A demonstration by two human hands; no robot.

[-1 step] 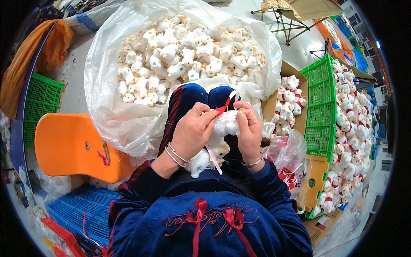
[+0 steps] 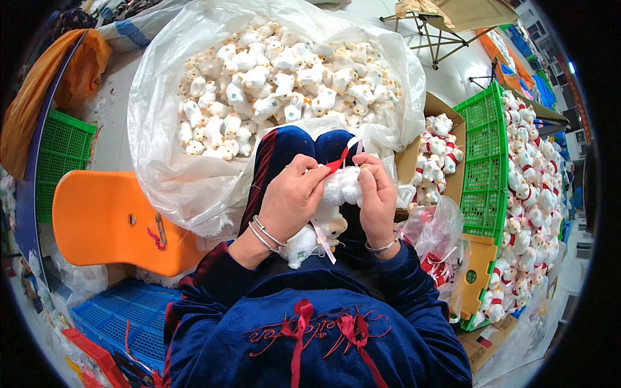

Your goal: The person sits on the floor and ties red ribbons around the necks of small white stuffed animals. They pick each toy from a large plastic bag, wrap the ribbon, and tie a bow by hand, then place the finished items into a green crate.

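Both my hands are over my lap at a small white plush toy (image 2: pixel 341 187). My left hand (image 2: pixel 294 197) pinches a red ribbon (image 2: pixel 337 161) between thumb and forefinger at the toy's upper left. At the toy's other end, my right hand (image 2: pixel 377 194) is closed in a pinch where a pale pink strand of ribbon comes down to its fingertips. What else those fingertips hold is hidden. Below, a second white plush toy (image 2: pixel 299 247) with a tan head lies on my lap, a pale pink ribbon (image 2: pixel 322 239) hanging beside it.
Ahead of my knees, a big clear plastic bag (image 2: pixel 158 129) spreads open around a heap of white plush toys (image 2: pixel 272 81). Right: a cardboard box (image 2: pixel 458 145) and green crate (image 2: pixel 482 174) by red-ribboned toys (image 2: pixel 527 213). Left: an orange stool (image 2: pixel 97 220) bearing small snips (image 2: pixel 160 227), and a blue crate (image 2: pixel 123 317).
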